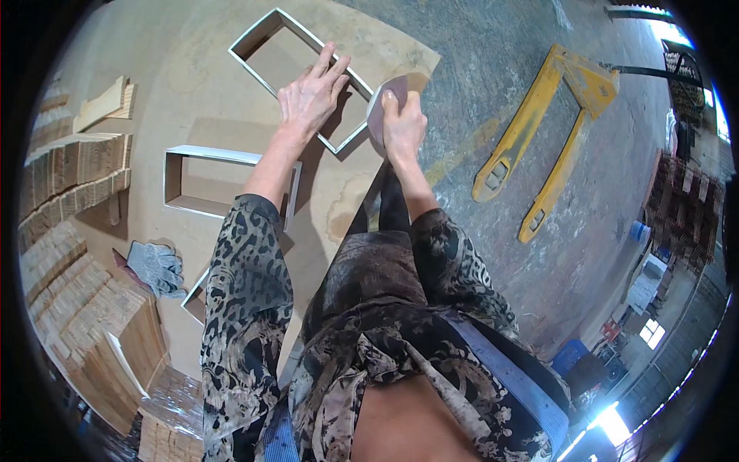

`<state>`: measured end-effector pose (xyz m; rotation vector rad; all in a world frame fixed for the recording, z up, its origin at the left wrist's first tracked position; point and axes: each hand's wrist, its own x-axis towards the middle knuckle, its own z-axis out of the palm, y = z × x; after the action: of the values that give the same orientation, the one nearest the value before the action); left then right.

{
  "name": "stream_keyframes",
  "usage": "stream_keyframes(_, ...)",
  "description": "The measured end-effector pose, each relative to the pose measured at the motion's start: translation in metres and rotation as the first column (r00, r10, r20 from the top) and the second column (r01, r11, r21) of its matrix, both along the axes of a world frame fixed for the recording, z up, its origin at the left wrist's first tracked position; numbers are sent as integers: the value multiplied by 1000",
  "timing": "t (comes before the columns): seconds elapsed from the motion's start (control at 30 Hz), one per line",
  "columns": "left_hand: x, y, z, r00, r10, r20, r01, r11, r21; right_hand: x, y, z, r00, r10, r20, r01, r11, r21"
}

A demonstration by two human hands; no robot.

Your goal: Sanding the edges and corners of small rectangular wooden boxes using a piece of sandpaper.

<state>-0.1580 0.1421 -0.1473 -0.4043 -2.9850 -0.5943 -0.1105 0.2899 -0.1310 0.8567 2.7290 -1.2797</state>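
Observation:
On the large tan board, a rectangular open wooden frame (265,65) with pale edges lies at an angle. My left hand (309,96) rests over its right long side, fingers stretched out and somewhat spread. My right hand (403,123) grips a rounded piece of mauve-brown sandpaper (376,123), thumb on top, against the frame's near right corner. The fingertips under the sandpaper are hidden. A second open frame (208,154) stands left of my left forearm, and part of a third (195,302) shows beside my left sleeve.
Stacked wooden slats (73,165) line the left side, with more bundled wood (115,331) nearer me. A grey work glove (157,268) lies by them on the board (177,46). On the concrete floor to the right stands a yellow pallet jack (531,100).

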Motion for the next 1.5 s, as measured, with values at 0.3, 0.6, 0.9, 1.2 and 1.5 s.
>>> stream_keyframes(0.3, 3, -5, -3, 999, 16, -30, -16, 1000, -2, -10, -1, -9, 999, -48, 15, 49, 998, -44)
stream_keyframes(0.6, -13, 0, 17, 998, 30, 63, -30, 1000, -1, -11, 2, 1, 998, -13, -65, 15, 999, 31)
stream_keyframes(0.9, -4, 1, 13, 998, -3, -57, 3, 1000, 1, 3, -4, -10, 994, -41, -99, 47, 997, 56)
stream_keyframes(1.2, -2, 6, 15, 999, -20, 48, 19, 1000, 8, -1, 3, -8, 993, -92, -75, 93, 996, 13)
stream_keyframes(1.5, -8, 1, 20, 993, 6, 121, -6, 1000, -1, 25, 2, -6, 997, -13, -70, 16, 999, 38)
